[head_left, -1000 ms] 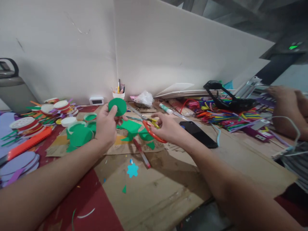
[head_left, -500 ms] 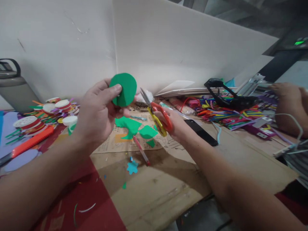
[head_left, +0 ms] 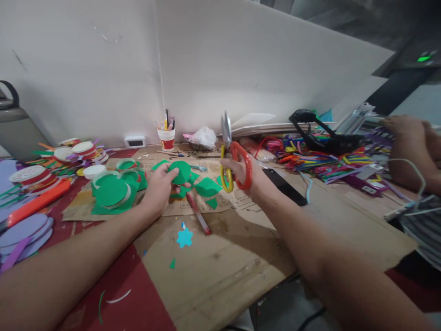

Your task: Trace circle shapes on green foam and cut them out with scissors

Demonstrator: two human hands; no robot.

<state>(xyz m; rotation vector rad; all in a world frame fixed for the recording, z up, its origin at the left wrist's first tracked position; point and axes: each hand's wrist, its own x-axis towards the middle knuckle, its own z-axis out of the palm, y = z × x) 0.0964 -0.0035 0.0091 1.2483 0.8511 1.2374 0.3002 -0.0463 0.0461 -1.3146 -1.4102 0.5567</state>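
Observation:
Between thumb and fingers, my left hand point(head_left: 159, 187) pinches a round green disc point(head_left: 180, 173), low over the green scraps point(head_left: 207, 187) on the brown paper. My right hand point(head_left: 245, 172) grips scissors with orange and yellow handles point(head_left: 241, 165), blades pointing up. Left of my left hand, more green circles point(head_left: 112, 192) rest on green sheets beside white-rimmed cups. A red pen point(head_left: 198, 214) and a blue star-like cutout point(head_left: 185, 237) lie nearer the front.
A cup of pens point(head_left: 166, 138) stands by the white wall. Colourful pipe cleaners point(head_left: 310, 161) and a black phone point(head_left: 284, 186) lie right. An orange cutter point(head_left: 39, 202) lies left. Another person's arm point(head_left: 409, 151) is at far right.
My left hand has lowered with the green disc toward the scraps, uncovering the pen cup and green circles. The scissors in my right hand have turned more upright.

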